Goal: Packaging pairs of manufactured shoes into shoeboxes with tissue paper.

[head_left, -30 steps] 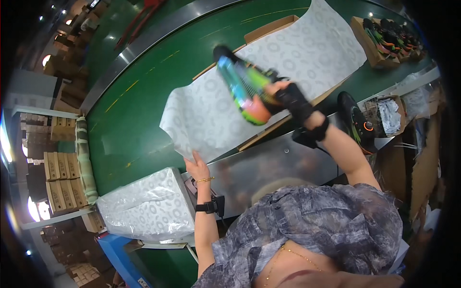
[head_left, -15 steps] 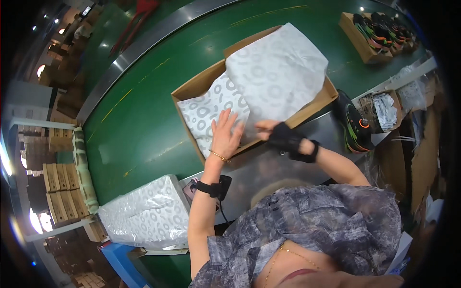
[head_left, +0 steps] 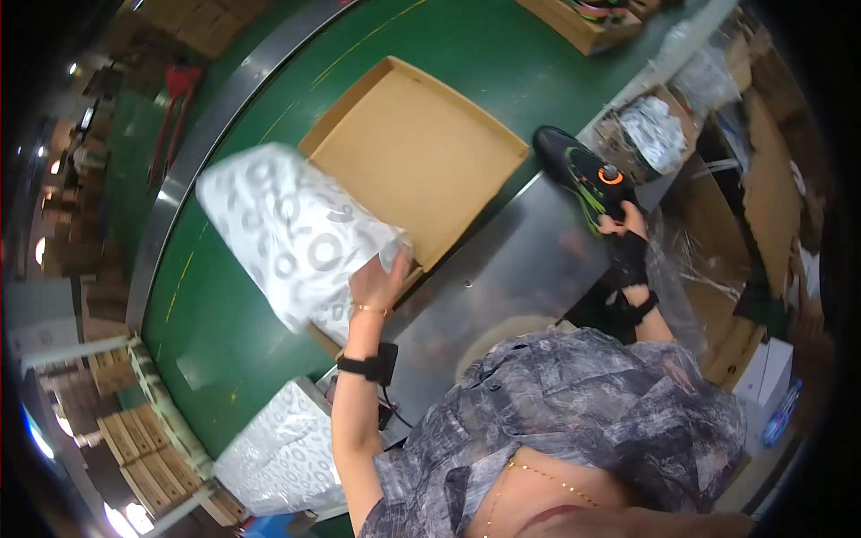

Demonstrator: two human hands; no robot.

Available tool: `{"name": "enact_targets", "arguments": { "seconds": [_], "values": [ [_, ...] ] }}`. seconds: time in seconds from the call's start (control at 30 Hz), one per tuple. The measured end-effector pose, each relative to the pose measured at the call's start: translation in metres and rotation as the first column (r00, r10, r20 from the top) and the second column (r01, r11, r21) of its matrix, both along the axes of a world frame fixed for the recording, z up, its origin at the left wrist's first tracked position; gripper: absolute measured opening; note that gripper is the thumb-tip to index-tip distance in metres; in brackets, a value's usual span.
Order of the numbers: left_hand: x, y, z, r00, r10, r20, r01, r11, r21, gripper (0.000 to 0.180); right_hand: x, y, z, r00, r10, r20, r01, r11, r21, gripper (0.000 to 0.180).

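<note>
Left grip: I am holding the paper by its right-hand edge, near corner, my thumb showing and most of my fingers hiding behind the sheet; I cannot tell how firmly I am pressing. Right grip, in a black fingerless glove: I am holding the shoe by its near end, fingers and thumb closing round it. I cannot tell whether the shoe is resting or hanging slightly clear.

The shoe is black with green lines and an orange ring on top; its far end is pointing up and left, near the right corner of the box. The paper, white with grey rings, is covering the left part of the box and is sticking out past its far-left side, blurring there. The brown inside of the right part is showing bare.

The box is sitting on the green worktop, its near side bordering a steel strip. Just right of the shoe, a small carton is holding crumpled silvery-grey stuff. At the top, well apart, a tray is carrying more shoes. Lower left, a plastic-covered stack in similar ring print is lying near my left forearm; beyond it, brown boxes are standing in rows.
</note>
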State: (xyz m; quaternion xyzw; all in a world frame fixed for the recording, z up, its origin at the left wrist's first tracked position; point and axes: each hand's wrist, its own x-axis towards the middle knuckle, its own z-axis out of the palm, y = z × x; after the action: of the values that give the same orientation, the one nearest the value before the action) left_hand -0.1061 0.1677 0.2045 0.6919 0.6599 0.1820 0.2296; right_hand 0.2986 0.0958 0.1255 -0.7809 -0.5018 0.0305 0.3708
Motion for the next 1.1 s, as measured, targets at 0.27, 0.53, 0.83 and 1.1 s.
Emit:
{"name": "enact_targets", "arguments": {
  "seconds": [0.27, 0.53, 0.83, 1.1],
  "values": [
    [0.012, 0.033, 0.024, 0.967, 0.138, 0.214, -0.237, 0.797, 0.556, 0.075, -0.009, 0.028, 0.110, 0.926, 0.195, -0.324, -0.343, 0.792, -0.504, 0.012],
    [0.078, 0.012, 0.051, 0.868, -0.322, 0.378, 0.314, 0.946, 0.083, 0.069, -0.044, 0.010, 0.171, 0.514, 0.837, 0.188, -0.727, 0.541, -0.422, 0.017],
    [-0.017, -0.144, 0.028, 0.978, -0.170, 0.123, 0.180, 0.981, -0.078, 0.118, -0.160, 0.035, 0.198, 0.025, 0.976, 0.214, -0.954, 0.087, -0.286, 0.011],
    [-0.021, -0.193, 0.039, 0.853, 0.290, 0.433, -0.262, 0.957, -0.125, 0.077, -0.249, 0.030, 0.239, -0.320, 0.873, 0.368, -0.944, -0.263, -0.198, 0.013]
  ]
}}
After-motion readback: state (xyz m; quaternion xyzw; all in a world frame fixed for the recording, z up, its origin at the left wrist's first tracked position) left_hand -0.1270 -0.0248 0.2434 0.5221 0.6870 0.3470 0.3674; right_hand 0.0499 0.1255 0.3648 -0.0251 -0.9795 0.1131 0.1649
